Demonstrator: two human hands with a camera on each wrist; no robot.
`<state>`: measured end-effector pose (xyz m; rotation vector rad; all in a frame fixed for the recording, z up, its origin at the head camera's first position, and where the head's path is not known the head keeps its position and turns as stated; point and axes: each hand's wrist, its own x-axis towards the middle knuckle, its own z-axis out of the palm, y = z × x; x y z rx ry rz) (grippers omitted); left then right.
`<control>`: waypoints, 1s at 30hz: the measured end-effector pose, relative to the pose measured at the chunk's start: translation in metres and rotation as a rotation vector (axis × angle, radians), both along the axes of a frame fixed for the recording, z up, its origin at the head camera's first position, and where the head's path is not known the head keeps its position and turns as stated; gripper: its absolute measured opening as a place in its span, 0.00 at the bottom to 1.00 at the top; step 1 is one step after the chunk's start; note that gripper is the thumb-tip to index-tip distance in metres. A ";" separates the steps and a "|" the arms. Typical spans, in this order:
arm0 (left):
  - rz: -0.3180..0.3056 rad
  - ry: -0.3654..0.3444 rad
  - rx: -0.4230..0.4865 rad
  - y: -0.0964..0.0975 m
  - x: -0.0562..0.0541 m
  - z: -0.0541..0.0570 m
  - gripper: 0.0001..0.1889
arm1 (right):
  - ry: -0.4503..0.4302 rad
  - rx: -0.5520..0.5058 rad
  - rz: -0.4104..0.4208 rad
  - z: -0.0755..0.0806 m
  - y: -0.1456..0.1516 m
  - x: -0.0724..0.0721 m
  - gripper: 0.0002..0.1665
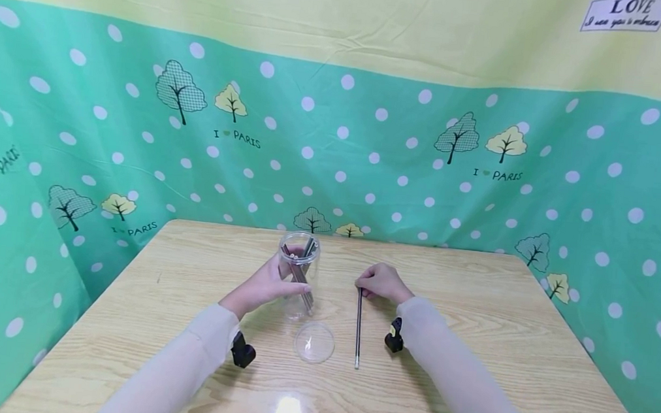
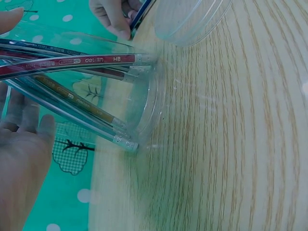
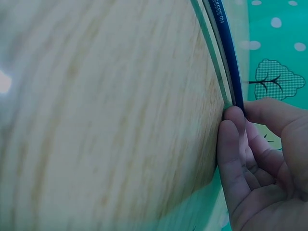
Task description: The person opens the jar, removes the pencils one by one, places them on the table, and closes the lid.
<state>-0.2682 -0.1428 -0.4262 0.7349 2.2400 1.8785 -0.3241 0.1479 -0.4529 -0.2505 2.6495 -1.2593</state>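
Note:
In the head view my left hand (image 1: 269, 285) grips a clear jar (image 1: 298, 310) with its open mouth up. Several pencils (image 1: 300, 273) lean inside it. A red pencil (image 2: 96, 61) marked HB and a gold one (image 2: 77, 100) show through the wall in the left wrist view, eraser ends toward the jar's base. To the right, my right hand (image 1: 381, 282) pinches the far end of a dark blue pencil (image 3: 230, 53) between thumb and fingers. Its eraser end points toward me; whether it touches the table, I cannot tell.
A round clear lid (image 1: 315, 341) lies on the wooden table (image 1: 203, 379) between the jar and the blue pencil. Behind the table's far edge hangs a green and yellow curtain (image 1: 344, 116) with dots and trees. Black cameras (image 1: 243, 351) sit at both wrists.

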 end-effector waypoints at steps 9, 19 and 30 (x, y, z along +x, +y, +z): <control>0.008 0.000 0.000 0.000 0.001 0.000 0.42 | -0.001 0.009 -0.018 -0.001 -0.002 0.000 0.05; 0.012 -0.021 0.008 0.001 0.002 -0.001 0.41 | 0.008 0.017 -0.010 -0.001 -0.001 0.001 0.07; 0.009 -0.001 0.004 0.001 0.001 0.000 0.41 | -0.001 0.014 -0.007 0.004 0.000 0.003 0.10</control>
